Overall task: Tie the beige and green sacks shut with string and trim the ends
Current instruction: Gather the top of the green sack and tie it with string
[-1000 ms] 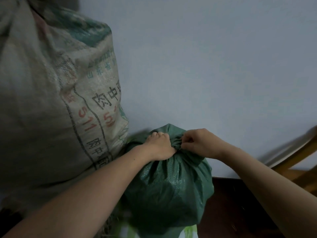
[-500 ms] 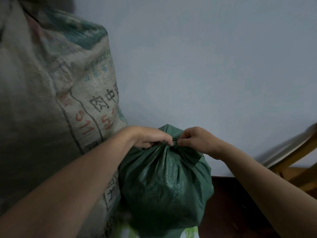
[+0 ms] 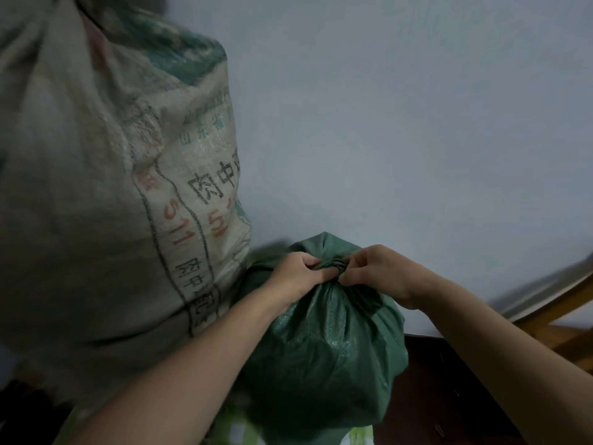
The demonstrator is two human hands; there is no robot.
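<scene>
beige sack (image 3: 106,187) cut off by top and left edges; its upper print blurred, unreadable. green sack (image 3: 324,342) base runs past bottom edge; gathered neck partly covered by left hand (image 3: 296,274) and right hand (image 3: 378,273). string not discernible between fingers, too dark to tell. wooden furniture (image 3: 558,309) at right cropped by edge, kind unclear. pale green items under sack mostly hidden.

green sack (image 3: 324,354) — neck bunched | beige sack (image 3: 96,187) — upright, touching
</scene>
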